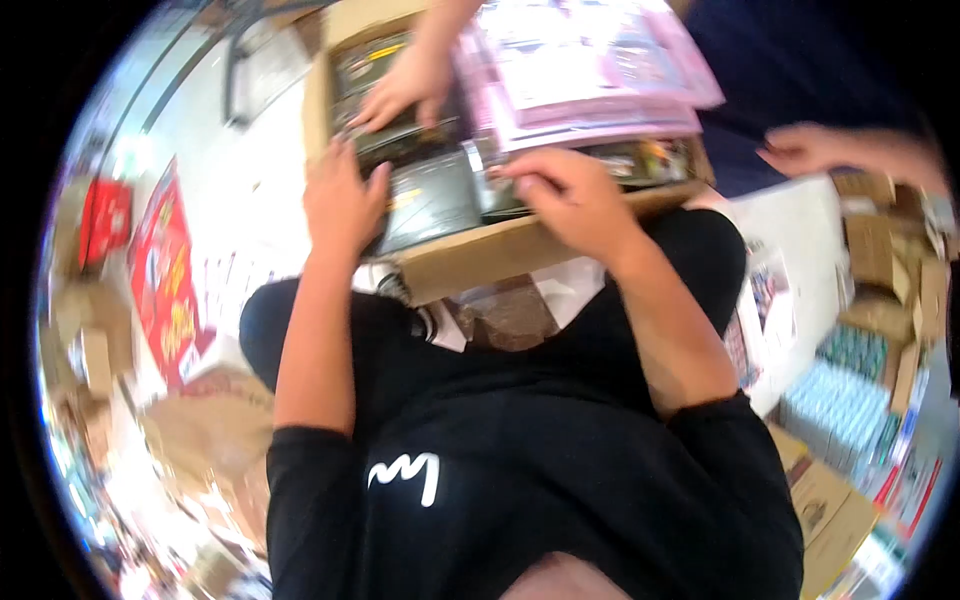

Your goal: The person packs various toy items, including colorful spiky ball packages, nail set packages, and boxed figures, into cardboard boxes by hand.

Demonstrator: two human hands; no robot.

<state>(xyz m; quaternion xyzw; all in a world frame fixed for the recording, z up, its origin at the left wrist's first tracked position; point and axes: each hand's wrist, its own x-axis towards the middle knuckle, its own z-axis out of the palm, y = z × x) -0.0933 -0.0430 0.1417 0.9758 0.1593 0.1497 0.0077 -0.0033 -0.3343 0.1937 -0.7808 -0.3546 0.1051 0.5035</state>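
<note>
An open cardboard carton (pixel 470 262) stands in front of my knees, holding dark packs (pixel 432 200) in shiny clear wrap. My left hand (pixel 343 200) rests at the carton's left side, thumb apart from the fingers, touching the edge of a dark pack. Over the near right part of the carton, my right hand (pixel 580 200) has its fingers pinched together beside a pack's wrap; what they hold, if anything, is too blurred to make out. Pink flat packs (pixel 600 100) in clear plastic lie stacked on the carton's far right.
Another person's hand (pixel 410 88) reaches into the carton from the far side; a second hand (pixel 800 150) is at the right. A red printed bag (pixel 165 280) and brown cardboard (pixel 210 430) lie left. Cartons with light blue packs (pixel 840 400) stand right.
</note>
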